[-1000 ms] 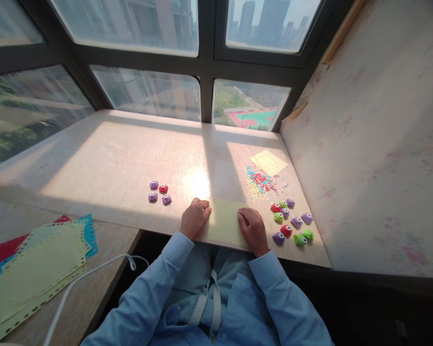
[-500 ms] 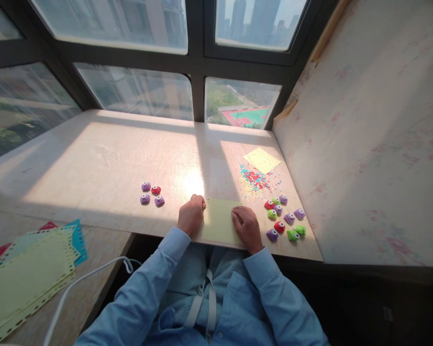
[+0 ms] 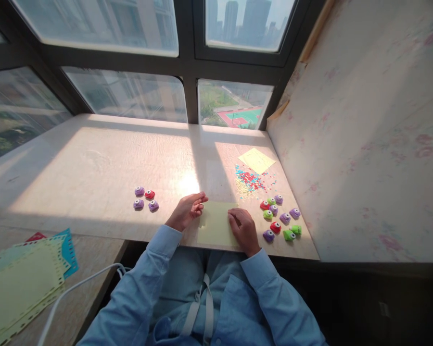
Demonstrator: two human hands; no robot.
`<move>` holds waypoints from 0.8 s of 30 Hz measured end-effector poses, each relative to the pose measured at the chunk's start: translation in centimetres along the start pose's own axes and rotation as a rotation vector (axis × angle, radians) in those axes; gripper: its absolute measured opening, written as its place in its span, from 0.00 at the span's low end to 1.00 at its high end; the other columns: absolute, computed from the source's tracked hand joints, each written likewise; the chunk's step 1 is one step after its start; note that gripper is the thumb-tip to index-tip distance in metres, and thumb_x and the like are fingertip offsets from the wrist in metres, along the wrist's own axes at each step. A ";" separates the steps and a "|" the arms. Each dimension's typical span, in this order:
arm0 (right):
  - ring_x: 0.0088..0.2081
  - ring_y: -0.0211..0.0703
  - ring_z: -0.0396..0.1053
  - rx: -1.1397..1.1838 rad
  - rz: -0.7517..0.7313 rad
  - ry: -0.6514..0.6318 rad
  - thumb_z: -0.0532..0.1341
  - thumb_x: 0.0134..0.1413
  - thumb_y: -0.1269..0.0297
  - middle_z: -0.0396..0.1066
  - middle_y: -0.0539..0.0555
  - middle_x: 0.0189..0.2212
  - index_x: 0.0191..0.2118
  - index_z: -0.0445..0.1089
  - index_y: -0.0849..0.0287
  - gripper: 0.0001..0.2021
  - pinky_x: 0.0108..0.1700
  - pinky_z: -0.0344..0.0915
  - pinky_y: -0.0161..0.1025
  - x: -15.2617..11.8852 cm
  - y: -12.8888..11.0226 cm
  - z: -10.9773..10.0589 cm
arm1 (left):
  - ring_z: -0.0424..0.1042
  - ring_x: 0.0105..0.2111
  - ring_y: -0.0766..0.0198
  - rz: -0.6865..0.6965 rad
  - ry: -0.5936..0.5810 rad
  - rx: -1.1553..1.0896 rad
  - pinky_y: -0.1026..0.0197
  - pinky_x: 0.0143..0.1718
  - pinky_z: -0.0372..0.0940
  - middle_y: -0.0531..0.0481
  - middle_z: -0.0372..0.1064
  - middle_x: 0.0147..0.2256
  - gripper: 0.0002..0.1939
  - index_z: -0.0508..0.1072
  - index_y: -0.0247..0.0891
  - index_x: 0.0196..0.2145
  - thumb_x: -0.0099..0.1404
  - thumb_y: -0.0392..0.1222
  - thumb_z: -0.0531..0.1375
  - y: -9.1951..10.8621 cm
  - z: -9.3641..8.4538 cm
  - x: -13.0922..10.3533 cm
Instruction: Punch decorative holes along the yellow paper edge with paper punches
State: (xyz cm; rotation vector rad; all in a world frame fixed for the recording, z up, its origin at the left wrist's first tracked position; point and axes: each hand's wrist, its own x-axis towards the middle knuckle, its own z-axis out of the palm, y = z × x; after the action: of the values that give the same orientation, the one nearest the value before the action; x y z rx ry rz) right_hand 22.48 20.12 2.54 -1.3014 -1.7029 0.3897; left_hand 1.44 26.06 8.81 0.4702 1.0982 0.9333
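Observation:
A pale yellow sheet of paper [image 3: 216,228] lies at the table's front edge between my hands. Beside its upper left corner is my left hand [image 3: 188,210], turned partly palm inward. Its index finger points toward the sheet, the other fingers are loosely bent and apart, and nothing shows in it. My right hand [image 3: 244,229] rests over the sheet's right side with fingers curled and tips together. Whatever those fingertips may hold is hidden. Close to its right is a group of small one-eyed purple, red and green figures [image 3: 275,227].
Several more one-eyed figures [image 3: 153,205] stand left of my hands. Red, blue and yellow confetti [image 3: 250,181] lies scattered below a yellow paper [image 3: 257,160]. Punched coloured sheets [image 3: 21,283] and a white cable [image 3: 75,287] are at lower left. A papered wall [image 3: 364,144] bounds the right.
My left hand has turned and loosened from a closed shape, its index finger now stretched out. My right hand stays on the sheet. The view has shifted slightly.

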 end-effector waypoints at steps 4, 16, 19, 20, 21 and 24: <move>0.43 0.50 0.75 0.006 -0.002 0.003 0.57 0.64 0.67 0.78 0.57 0.38 0.39 0.75 0.56 0.09 0.49 0.71 0.50 0.0 0.0 0.0 | 0.60 0.20 0.78 -0.059 -0.017 -0.089 0.72 0.18 0.57 0.48 0.71 0.33 0.08 0.73 0.32 0.33 0.58 0.35 0.68 -0.3 0.6 0.4; 0.43 0.49 0.74 0.032 0.023 0.000 0.57 0.64 0.68 0.78 0.56 0.38 0.38 0.75 0.55 0.08 0.50 0.70 0.49 0.1 -0.3 -0.1 | 0.63 0.22 0.75 0.027 -0.092 0.001 0.70 0.22 0.59 0.51 0.71 0.28 0.08 0.75 0.33 0.32 0.54 0.33 0.70 -0.6 3.7 1.5; 0.43 0.49 0.74 0.037 0.027 -0.006 0.57 0.64 0.69 0.78 0.56 0.39 0.39 0.75 0.55 0.08 0.50 0.69 0.49 0.1 -0.3 -0.1 | 0.64 0.22 0.74 0.043 -0.117 0.057 0.69 0.22 0.60 0.48 0.73 0.31 0.08 0.75 0.33 0.32 0.56 0.36 0.70 -0.5 4.9 1.9; 0.43 0.49 0.74 0.038 0.029 -0.007 0.57 0.64 0.69 0.78 0.57 0.39 0.39 0.75 0.55 0.08 0.50 0.69 0.49 0.1 -0.3 -0.1 | 0.65 0.22 0.74 0.046 -0.128 0.079 0.69 0.22 0.60 0.47 0.74 0.32 0.09 0.75 0.33 0.33 0.56 0.37 0.70 -0.5 5.3 2.0; 0.43 0.49 0.74 0.039 0.029 -0.007 0.57 0.64 0.69 0.78 0.57 0.39 0.39 0.75 0.55 0.08 0.50 0.69 0.49 0.1 -0.3 -0.1 | 0.66 0.23 0.73 0.046 -0.139 0.102 0.69 0.23 0.60 0.46 0.75 0.33 0.10 0.74 0.33 0.34 0.56 0.37 0.70 -0.5 5.7 2.2; 0.44 0.50 0.74 0.038 0.030 -0.011 0.57 0.63 0.69 0.78 0.57 0.39 0.39 0.75 0.55 0.09 0.50 0.70 0.50 0.1 -0.3 -0.1 | 0.69 0.23 0.73 0.053 -0.149 0.193 0.69 0.24 0.60 0.45 0.76 0.34 0.12 0.73 0.33 0.34 0.55 0.38 0.70 -0.6 7.0 2.8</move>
State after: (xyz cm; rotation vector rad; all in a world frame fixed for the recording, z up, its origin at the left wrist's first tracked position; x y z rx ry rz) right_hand 22.40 20.09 2.81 -1.3006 -1.6792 0.4448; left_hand 8.47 28.82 9.73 0.7196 1.0488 0.8281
